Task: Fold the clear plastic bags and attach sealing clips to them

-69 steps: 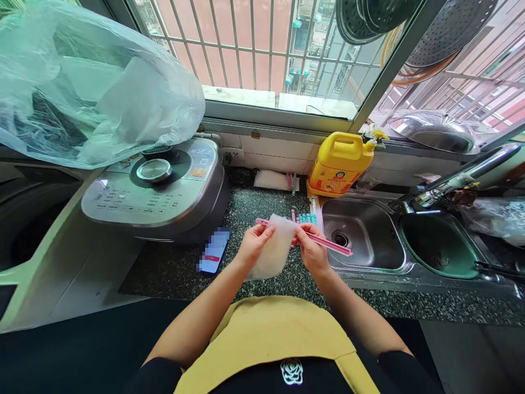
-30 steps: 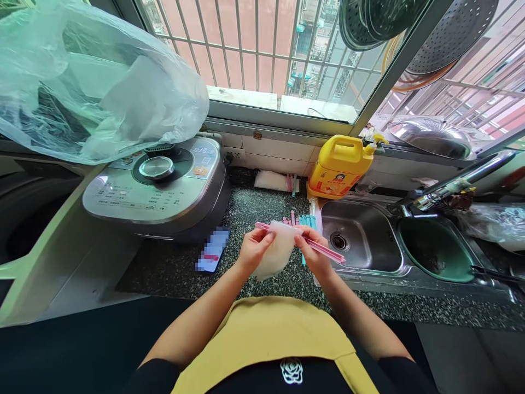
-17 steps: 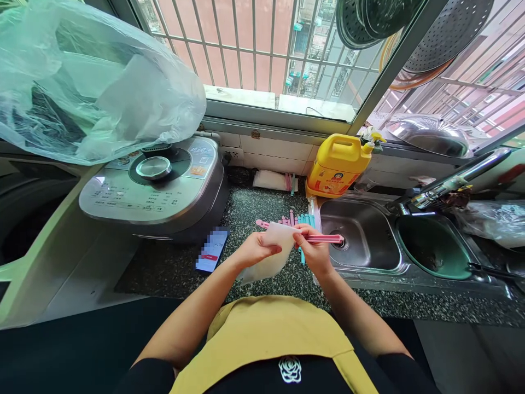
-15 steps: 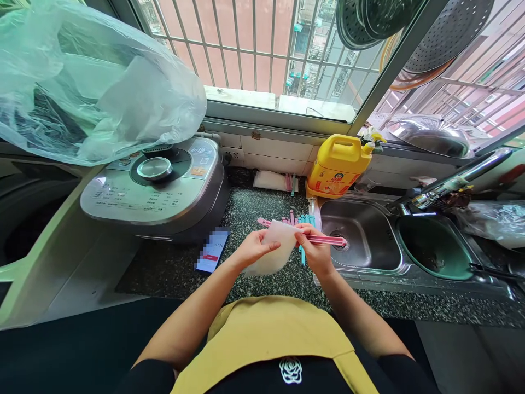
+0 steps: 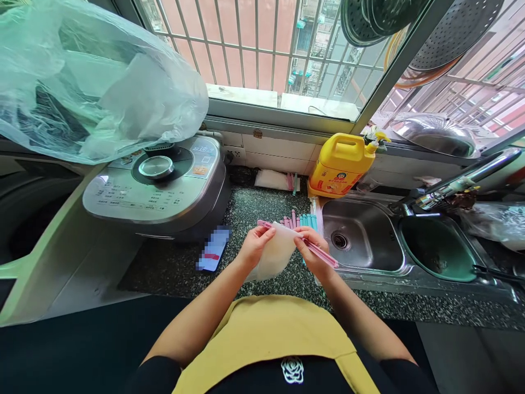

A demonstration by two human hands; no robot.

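A long pink bag sealing clip (image 5: 322, 254) lies slantwise across the top of a translucent whitish plastic bag (image 5: 273, 256). My left hand (image 5: 253, 247) pinches the clip's left end at the bag's upper edge, thumb against fingers. Wrapped round the clip near the bag's right corner is my right hand (image 5: 314, 249), with the clip's free end sticking out below it toward the sink. The bag hangs between both hands over the counter; its contents, if any, cannot be made out. Behind the hands lie several pink clips (image 5: 290, 220) and several teal clips (image 5: 308, 220) in a row.
A rice cooker (image 5: 156, 186) and a phone (image 5: 213, 249) are at left on the speckled counter (image 5: 258, 205). At right are a yellow jug (image 5: 341, 164), a steel sink (image 5: 369, 235) and a green basin (image 5: 437, 249). A packet (image 5: 273, 179) lies by the wall.
My left hand has moved up to pinch the clip's left end. The clip's right end has swung down toward me, and the bag has tilted with it.
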